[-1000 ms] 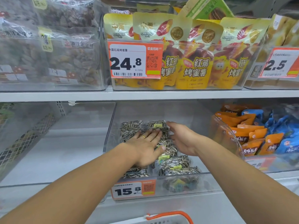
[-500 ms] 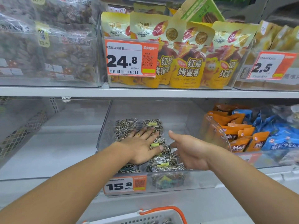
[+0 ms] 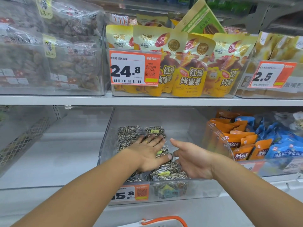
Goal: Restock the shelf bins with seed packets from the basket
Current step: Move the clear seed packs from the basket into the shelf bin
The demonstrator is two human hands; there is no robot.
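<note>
Left hand (image 3: 148, 154) flat on the seed packets (image 3: 131, 136) in the middle bin (image 3: 193, 192), fingers straight, pressing. Right hand (image 3: 195, 160) just beside, loosely cupped, holding nothing. Basket (image 3: 164, 221) straight below, probably about equally near either hand.

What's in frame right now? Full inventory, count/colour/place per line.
striped sunflower seed packets: several, black-and-white with yellow labels, in the clear plastic bin
clear plastic bin: one, lower shelf centre, orange 15.8 price tag on its front
yellow sweet-potato snack bags: about four, upper shelf centre, behind the 24.8 tag
clear bags of brown dried fruit: several, upper left
orange snack packets: many, lower right bin
blue snack packets: many, right of the orange ones
orange basket handle: one, bottom edge
left hand: flat on the seed packets, ring on one finger
right hand: open, inside the bin beside the packets
</note>
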